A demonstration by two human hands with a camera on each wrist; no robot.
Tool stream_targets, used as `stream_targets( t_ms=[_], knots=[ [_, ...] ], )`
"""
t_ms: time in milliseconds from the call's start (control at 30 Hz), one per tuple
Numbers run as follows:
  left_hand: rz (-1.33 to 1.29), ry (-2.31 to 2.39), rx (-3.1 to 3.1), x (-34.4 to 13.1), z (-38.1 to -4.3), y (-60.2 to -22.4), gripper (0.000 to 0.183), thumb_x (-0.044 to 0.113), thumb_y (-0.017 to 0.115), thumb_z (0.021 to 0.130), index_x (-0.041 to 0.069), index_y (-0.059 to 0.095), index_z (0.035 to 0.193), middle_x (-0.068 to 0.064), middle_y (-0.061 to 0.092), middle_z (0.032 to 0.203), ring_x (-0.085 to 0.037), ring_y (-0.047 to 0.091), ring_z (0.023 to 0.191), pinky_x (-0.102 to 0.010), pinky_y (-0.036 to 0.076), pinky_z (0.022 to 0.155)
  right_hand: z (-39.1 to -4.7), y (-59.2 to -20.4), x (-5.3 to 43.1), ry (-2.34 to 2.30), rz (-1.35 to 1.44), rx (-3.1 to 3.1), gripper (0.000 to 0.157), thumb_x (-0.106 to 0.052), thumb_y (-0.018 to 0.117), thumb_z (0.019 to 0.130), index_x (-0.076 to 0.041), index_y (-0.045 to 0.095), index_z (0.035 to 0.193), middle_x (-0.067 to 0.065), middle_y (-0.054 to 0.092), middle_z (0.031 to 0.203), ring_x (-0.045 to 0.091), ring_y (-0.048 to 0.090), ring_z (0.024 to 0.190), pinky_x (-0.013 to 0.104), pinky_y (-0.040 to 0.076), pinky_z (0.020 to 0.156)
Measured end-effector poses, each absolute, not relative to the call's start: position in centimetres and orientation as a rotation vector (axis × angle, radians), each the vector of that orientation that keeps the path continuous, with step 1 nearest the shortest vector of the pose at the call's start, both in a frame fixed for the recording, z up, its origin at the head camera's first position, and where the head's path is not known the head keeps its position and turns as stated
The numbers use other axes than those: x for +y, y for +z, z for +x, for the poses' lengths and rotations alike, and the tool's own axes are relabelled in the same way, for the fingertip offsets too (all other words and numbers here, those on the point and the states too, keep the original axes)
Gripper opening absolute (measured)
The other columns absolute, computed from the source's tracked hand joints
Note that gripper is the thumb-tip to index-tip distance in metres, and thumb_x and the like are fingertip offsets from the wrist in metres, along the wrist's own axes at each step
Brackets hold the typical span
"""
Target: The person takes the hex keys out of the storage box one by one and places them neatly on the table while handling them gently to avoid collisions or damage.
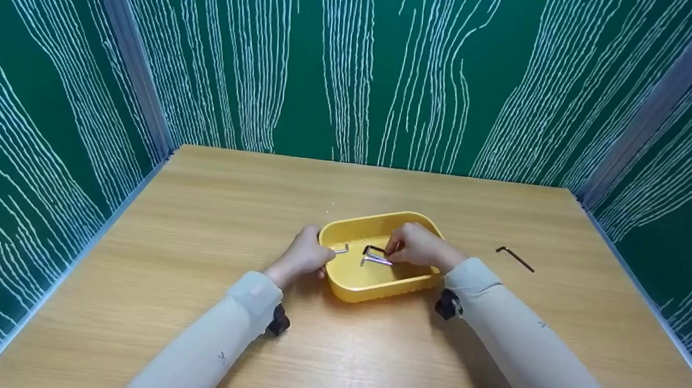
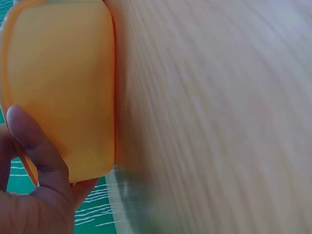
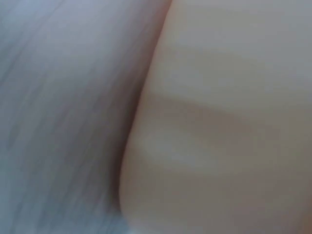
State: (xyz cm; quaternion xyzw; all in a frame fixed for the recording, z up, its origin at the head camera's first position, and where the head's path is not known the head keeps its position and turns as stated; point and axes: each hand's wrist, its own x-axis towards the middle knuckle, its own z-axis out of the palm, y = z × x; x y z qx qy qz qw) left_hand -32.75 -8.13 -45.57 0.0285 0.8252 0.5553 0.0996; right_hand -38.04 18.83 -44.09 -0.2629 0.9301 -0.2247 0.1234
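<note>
My left hand [image 1: 304, 251] grips the left end of a yellow plastic bin [image 1: 369, 292], thumb and fingers on either side of its wall. The left wrist view shows the thumb [image 2: 36, 141] against the bin. Inside, a small silver hex key [image 1: 342, 250] lies by the left fingertips; whether they touch it I cannot tell. My right hand [image 1: 418, 245] reaches into the bin and pinches the end of a black hex key [image 1: 372, 249]. Just below that lies more silver hex key metal [image 1: 375, 260]. Only the blurred bin wall [image 3: 209, 141] and tabletop show in the right wrist view.
A dark hex key [image 1: 517, 259] lies on the wooden table [image 1: 217, 209], right of the bin. Tiny pale specks sit behind the bin. Green walls [image 1: 300, 63] with white wavy lines enclose the table's back and sides.
</note>
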Motion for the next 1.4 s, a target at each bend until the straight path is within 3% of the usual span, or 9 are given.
stream_targets(
  t_ms=[533,867,1400],
  knots=[
    [0.078,1.621,2.472,-8.07,-32.72,-45.54,0.045,-0.005,0.062,0.092,-0.01,0.055,0.136,-0.022,0.071,0.094,-0.01,0.056,0.044,-0.018,0.052,0.04,-38.53,-45.12,18.3,-0.757,-0.638,2.705,0.016,-0.002,0.08,0.096,-0.004,0.084,0.111,0.009,0.08,0.101,0.017,0.066,0.084,0.027,0.063,0.08],
    [0.073,1.6,2.475,-8.16,-32.97,-45.82,0.04,-0.004,0.061,0.092,-0.011,0.055,0.132,-0.026,0.072,0.093,-0.011,0.056,0.042,-0.02,0.052,0.04,-38.63,-45.1,18.12,-0.71,-0.717,2.71,0.011,0.002,0.076,0.093,-0.001,0.084,0.1,0.007,0.078,0.091,0.013,0.062,0.077,0.02,0.052,0.067],
    [0.075,1.629,2.448,-8.19,-32.87,-45.7,0.046,-0.005,0.061,0.092,-0.011,0.053,0.137,-0.018,0.068,0.09,-0.011,0.055,0.044,-0.019,0.051,0.04,-38.41,-44.63,18.11,-0.719,-0.62,2.747,0.009,-0.004,0.077,0.098,-0.007,0.083,0.104,0.007,0.076,0.097,0.02,0.063,0.084,0.025,0.055,0.075]
  ],
)
